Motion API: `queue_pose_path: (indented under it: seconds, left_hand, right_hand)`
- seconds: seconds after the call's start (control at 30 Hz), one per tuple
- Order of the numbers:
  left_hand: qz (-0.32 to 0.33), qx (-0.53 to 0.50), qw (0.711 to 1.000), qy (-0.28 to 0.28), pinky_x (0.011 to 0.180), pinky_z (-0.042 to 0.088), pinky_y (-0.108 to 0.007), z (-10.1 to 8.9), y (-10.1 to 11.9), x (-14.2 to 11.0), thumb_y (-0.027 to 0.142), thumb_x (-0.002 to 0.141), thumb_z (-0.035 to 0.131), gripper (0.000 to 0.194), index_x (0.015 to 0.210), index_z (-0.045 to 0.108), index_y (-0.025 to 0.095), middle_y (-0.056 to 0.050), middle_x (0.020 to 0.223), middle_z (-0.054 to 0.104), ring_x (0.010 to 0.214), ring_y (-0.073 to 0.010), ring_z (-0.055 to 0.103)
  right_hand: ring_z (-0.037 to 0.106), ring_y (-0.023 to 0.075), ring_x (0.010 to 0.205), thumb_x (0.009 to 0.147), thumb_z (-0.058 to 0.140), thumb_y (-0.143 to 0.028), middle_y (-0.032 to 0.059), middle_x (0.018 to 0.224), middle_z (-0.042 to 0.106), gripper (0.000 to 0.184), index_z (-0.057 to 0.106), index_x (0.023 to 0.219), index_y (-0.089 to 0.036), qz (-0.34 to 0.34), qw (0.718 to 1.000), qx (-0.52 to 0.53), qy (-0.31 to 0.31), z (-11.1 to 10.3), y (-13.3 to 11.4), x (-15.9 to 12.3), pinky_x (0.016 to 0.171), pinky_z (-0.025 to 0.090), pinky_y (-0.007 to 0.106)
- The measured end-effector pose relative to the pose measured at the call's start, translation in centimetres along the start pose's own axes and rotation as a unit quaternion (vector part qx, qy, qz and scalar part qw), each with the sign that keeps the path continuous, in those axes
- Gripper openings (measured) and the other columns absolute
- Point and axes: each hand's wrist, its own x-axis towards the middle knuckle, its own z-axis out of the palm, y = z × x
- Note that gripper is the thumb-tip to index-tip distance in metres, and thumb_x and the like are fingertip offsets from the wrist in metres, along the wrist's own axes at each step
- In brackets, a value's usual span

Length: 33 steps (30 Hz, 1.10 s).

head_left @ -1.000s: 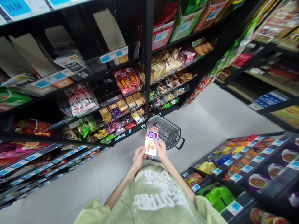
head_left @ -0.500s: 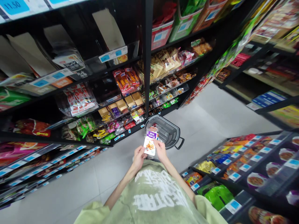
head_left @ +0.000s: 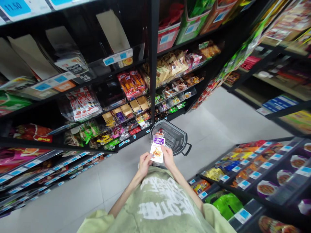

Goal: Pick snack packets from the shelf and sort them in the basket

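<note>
A white and purple snack packet with a food picture on its front is held upright before my body. My left hand pinches its lower left edge. Along the right edge, my right hand grips it with the thumb on the front. Behind the packet, a grey plastic shopping basket stands on the floor. Something red and small shows inside the basket, partly hidden by the packet.
Black shelves of packaged snacks rise ahead and to the left. At the lower right, another shelf unit holds packets and bowls. Grey floor tiles run between them. A further rack stands at the upper right.
The packet has shifted very slightly to the right and down, both hands still on it. The basket and shelves look the same.
</note>
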Motion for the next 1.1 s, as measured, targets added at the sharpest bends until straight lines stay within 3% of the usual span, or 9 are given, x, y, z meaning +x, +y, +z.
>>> queue_pose_path:
  seconds: [0.17, 0.37, 0.5, 1.1]
  left_hand:
    - [0.011, 0.011, 1.0, -0.013, 0.046, 0.024, -0.021, 0.1, 0.0, 0.1, 0.047, 0.074, 0.068, 0.045, 0.054, 0.04, 0.017, 0.008, 0.046, 0.031, 0.044, -0.006, 0.029]
    - [-0.011, -0.014, 1.0, -0.005, 0.048, 0.034, -0.02, 0.0, 0.5, -0.1, 0.044, 0.07, 0.07, 0.031, 0.077, 0.058, 0.017, 0.003, 0.064, 0.055, 0.051, -0.0089, 0.046]
    - [-0.001, -0.008, 1.0, 0.017, 0.062, 0.044, -0.025, -0.2, 0.5, -0.2, 0.04, 0.072, 0.07, 0.032, 0.091, 0.065, 0.015, -0.002, 0.08, 0.067, 0.064, -0.0147, 0.059]
    - [0.0, -0.058, 0.995, 0.078, 0.064, 0.047, -0.028, 0.1, 0.7, -0.9, 0.043, 0.068, 0.073, 0.036, 0.087, 0.067, 0.012, -0.006, 0.08, 0.07, 0.066, -0.0182, 0.063]
  right_hand:
    - [0.059, 0.018, 0.056, 0.077, 0.063, -0.056, 0.0067, 0.074, 0.071, 0.042, 0.069, 0.079, -0.015, 0.013, 0.999, 0.05, -0.016, 0.3, -0.7, -0.2, 0.05, 0.044, 0.027]
    - [0.055, 0.0169, 0.054, 0.077, 0.061, -0.058, 0.0043, 0.062, 0.066, 0.046, 0.068, 0.067, -0.014, 0.006, 0.998, -0.04, -0.05, 0.3, -0.5, -0.2, 0.051, 0.042, 0.026]
    - [0.053, 0.0158, 0.054, 0.079, 0.06, -0.056, 0.0024, 0.058, 0.064, 0.045, 0.071, 0.069, -0.013, -0.004, 0.991, -0.086, -0.107, 0.6, -0.4, -0.5, 0.052, 0.041, 0.025]
    - [0.047, 0.0133, 0.051, 0.081, 0.058, -0.055, 0.0006, 0.056, 0.061, 0.047, 0.068, 0.06, -0.014, -0.002, 0.987, -0.109, -0.118, 1.3, 0.3, -0.7, 0.051, 0.037, 0.024]
